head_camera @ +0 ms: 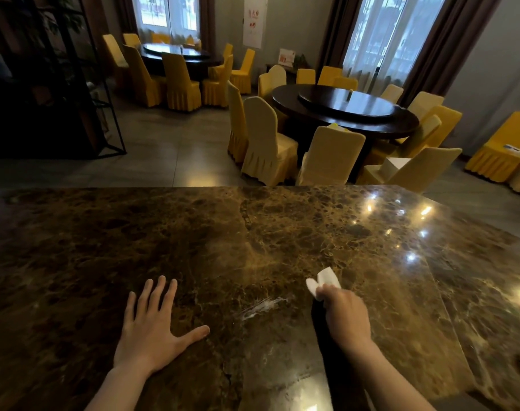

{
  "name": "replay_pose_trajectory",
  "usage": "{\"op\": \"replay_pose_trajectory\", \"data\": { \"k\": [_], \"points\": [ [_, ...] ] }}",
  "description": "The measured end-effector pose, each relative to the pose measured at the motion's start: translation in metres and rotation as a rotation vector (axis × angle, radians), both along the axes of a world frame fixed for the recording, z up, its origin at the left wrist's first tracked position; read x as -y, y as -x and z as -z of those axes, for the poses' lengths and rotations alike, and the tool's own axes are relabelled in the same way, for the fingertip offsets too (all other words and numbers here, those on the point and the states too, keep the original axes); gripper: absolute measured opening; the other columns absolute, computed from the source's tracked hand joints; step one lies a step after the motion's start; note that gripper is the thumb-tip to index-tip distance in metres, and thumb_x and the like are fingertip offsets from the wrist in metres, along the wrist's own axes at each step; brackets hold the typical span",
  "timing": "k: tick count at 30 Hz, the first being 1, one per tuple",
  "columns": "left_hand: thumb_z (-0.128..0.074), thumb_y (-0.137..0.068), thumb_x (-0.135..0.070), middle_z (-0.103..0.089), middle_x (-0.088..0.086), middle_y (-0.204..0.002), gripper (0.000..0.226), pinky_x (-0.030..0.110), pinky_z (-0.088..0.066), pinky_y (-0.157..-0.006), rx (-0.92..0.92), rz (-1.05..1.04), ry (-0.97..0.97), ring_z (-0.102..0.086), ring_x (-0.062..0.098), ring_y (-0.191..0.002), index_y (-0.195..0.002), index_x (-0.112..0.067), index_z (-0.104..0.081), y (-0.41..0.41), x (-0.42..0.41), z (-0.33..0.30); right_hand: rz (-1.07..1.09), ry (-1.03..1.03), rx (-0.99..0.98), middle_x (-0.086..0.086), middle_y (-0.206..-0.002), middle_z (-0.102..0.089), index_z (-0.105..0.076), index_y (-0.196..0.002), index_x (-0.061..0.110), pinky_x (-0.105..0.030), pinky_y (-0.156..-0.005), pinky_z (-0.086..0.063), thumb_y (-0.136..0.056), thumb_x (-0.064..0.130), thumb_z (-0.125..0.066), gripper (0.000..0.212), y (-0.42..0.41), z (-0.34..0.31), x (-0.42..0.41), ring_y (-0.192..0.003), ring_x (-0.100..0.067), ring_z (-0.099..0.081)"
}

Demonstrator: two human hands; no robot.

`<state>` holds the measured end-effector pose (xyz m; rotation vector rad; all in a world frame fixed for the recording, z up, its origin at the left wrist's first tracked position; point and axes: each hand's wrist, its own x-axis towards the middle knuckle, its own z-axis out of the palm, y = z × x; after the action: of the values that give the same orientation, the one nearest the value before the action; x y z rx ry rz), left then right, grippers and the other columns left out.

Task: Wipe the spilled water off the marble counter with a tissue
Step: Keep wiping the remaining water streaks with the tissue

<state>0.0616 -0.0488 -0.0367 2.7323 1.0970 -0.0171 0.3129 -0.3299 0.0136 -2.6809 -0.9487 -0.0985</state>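
A brown marble counter [193,232] fills the lower half of the view. A streak of spilled water [263,307] glistens on it between my hands. My right hand [344,315] grips a small white tissue [322,281], which sticks out past my fingers, to the right of the streak and a little beyond it. Whether the tissue touches the marble I cannot tell. My left hand [153,327] lies flat on the counter with its fingers spread, left of the streak, holding nothing.
Beyond the counter's far edge lie a tiled floor, two dark round tables [344,111] ringed by yellow-covered chairs [264,140], and a black metal shelf [75,84] at left. Light reflections dot the counter's right side.
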Motion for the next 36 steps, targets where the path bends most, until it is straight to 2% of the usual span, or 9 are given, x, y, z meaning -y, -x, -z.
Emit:
{"op": "replay_pose_trajectory", "data": {
  "k": [3,8,10,17,22,26,28,32,36],
  "points": [
    [-0.008,-0.054,-0.112,0.019,-0.004,-0.17,0.137,0.052,0.012,-0.128,0.001,-0.001,-0.001,0.026,0.018,-0.154,-0.161,-0.03,0.014,0.0,0.0,-0.001,0.102,0.08,0.038,-0.007,-0.094,-0.073,-0.076,-0.097,0.026,-0.036,-0.066,-0.049,-0.084,0.006,-0.062,0.027,-0.001,-0.005,-0.023,-0.085,-0.032,-0.069],
    [-0.011,-0.054,-0.112,0.017,-0.003,-0.171,0.137,0.052,0.011,-0.128,0.017,-0.001,-0.005,0.024,0.019,-0.155,-0.162,-0.03,0.011,0.0,0.002,0.0,-0.202,-0.051,-0.05,0.007,-0.078,-0.065,-0.066,-0.08,0.025,-0.037,-0.055,-0.05,-0.082,0.015,-0.068,0.01,0.053,0.009,-0.036,-0.072,-0.019,-0.066],
    [-0.012,-0.055,-0.112,0.015,-0.004,-0.171,0.137,0.052,0.01,-0.129,0.04,-0.006,-0.006,0.023,0.018,-0.155,-0.162,-0.03,0.009,0.0,0.002,0.001,-0.264,-0.055,-0.034,0.008,-0.081,-0.069,-0.065,-0.083,0.026,-0.035,-0.055,-0.052,-0.078,0.02,-0.071,0.01,0.061,0.013,-0.024,-0.076,-0.015,-0.067],
    [-0.013,-0.054,-0.113,0.016,-0.006,-0.171,0.136,0.051,0.014,-0.127,0.042,-0.024,0.0,0.027,0.016,-0.153,-0.162,-0.032,0.008,-0.001,0.001,0.006,0.157,0.05,0.028,-0.013,-0.083,-0.075,-0.079,-0.092,0.026,-0.038,-0.061,-0.051,-0.081,0.004,-0.066,0.027,0.0,-0.004,-0.028,-0.076,-0.038,-0.069],
    [-0.011,-0.054,-0.113,0.018,-0.007,-0.17,0.136,0.052,0.014,-0.127,0.029,-0.014,0.013,0.029,0.017,-0.153,-0.162,-0.032,0.01,-0.001,0.001,0.004,-0.073,0.002,-0.002,-0.005,-0.086,-0.076,-0.077,-0.094,0.025,-0.039,-0.06,-0.053,-0.075,-0.003,-0.069,0.035,0.04,-0.001,-0.057,-0.076,-0.031,-0.07],
    [-0.011,-0.054,-0.113,0.02,-0.006,-0.17,0.137,0.053,0.014,-0.127,0.023,-0.005,0.031,0.029,0.018,-0.153,-0.162,-0.031,0.011,0.0,0.002,0.0,-0.265,0.056,-0.007,0.013,-0.089,-0.071,-0.066,-0.092,0.035,-0.032,-0.057,-0.05,-0.076,0.02,-0.075,0.023,0.075,0.009,-0.042,-0.08,-0.013,-0.067],
    [-0.011,-0.054,-0.113,0.02,-0.006,-0.17,0.137,0.053,0.013,-0.127,0.021,-0.007,0.034,0.029,0.018,-0.153,-0.162,-0.031,0.011,0.0,0.002,-0.001,-0.215,0.024,0.024,0.01,-0.083,-0.072,-0.068,-0.088,0.035,-0.031,-0.053,-0.05,-0.07,0.015,-0.079,0.029,0.064,0.008,-0.034,-0.075,-0.015,-0.068],
    [-0.011,-0.055,-0.112,0.019,-0.005,-0.17,0.136,0.053,0.012,-0.128,0.009,0.004,0.025,0.028,0.019,-0.154,-0.162,-0.03,0.011,0.002,0.003,-0.001,0.086,0.063,0.034,-0.01,-0.085,-0.075,-0.076,-0.093,0.028,-0.037,-0.058,-0.048,-0.079,-0.001,-0.064,0.035,0.019,-0.002,-0.047,-0.076,-0.034,-0.069],
    [-0.01,-0.055,-0.112,0.018,-0.004,-0.171,0.136,0.053,0.011,-0.128,0.032,-0.002,0.017,0.027,0.019,-0.154,-0.162,-0.03,0.01,0.002,0.002,0.0,-0.023,0.021,-0.007,-0.004,-0.085,-0.077,-0.079,-0.088,0.023,-0.038,-0.065,-0.055,-0.074,0.0,-0.067,0.03,0.046,-0.003,-0.069,-0.075,-0.029,-0.071]
  ]
}}
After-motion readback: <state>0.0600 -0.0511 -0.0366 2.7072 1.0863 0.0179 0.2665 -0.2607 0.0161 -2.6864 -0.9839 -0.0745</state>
